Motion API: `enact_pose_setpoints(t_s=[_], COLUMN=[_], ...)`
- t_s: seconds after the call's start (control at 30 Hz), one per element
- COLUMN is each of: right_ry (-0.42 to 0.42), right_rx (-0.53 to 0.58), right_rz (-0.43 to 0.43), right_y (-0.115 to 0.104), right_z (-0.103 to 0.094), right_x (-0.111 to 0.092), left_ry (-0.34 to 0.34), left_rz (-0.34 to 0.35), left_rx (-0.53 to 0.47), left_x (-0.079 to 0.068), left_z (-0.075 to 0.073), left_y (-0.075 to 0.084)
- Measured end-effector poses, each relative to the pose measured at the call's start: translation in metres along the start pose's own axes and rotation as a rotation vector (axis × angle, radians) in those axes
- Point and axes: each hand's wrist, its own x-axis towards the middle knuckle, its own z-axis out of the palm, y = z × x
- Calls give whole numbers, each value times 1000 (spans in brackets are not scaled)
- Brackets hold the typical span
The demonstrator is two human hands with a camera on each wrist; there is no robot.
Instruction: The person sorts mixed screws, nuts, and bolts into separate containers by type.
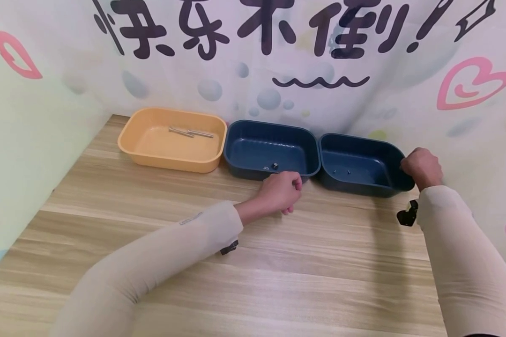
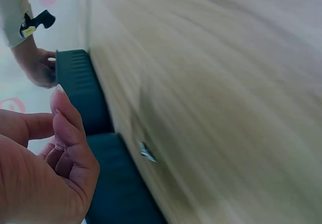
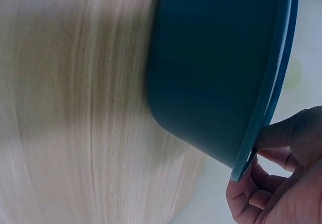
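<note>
My right hand (image 1: 423, 167) pinches the right end of the right dark blue plastic bin (image 1: 356, 188). In the right wrist view its thumb and fingers (image 3: 271, 138) grip the rim. My left hand (image 1: 277, 191) hovers at the front wall of the middle dark blue bin (image 1: 244, 171). Its fingers curl toward the thumb in the left wrist view, with nothing visible between them. A small shiny metal piece (image 2: 147, 152) shows against the tabletop by the bins. Inside the middle bin is a small nut-like piece (image 1: 275, 165); two small screws (image 1: 341, 172) lie in the right bin.
Left of the blue bins stands an orange bin (image 1: 173, 163) with long metal bolts (image 1: 190, 133) in it. All three bins line up along the back of the wood-grain table (image 1: 278, 281), against a printed backdrop (image 1: 236, 84). Black wrist devices (image 1: 407, 213) hang under both sleeves.
</note>
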Motion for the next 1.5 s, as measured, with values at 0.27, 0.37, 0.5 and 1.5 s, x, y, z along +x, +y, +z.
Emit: enact_pose_setpoints(t_s=[0.27, 0.37, 0.5, 1.5], right_ry=[-3, -9, -8, 11], right_rx=[-2, -5, -12, -2], right_rz=[3, 8, 9, -8], right_y=[-1, 0, -1, 1], right_z=[-1, -1, -1, 0], right_x=[0, 1, 1, 2], left_ry=[17, 27, 24, -14], left_rz=[-25, -38, -62, -92], left_rx=[99, 127, 147, 197], left_x=[-1, 0, 0, 3], left_z=[1, 1, 1, 4], left_y=[-23, -28, -33, -46])
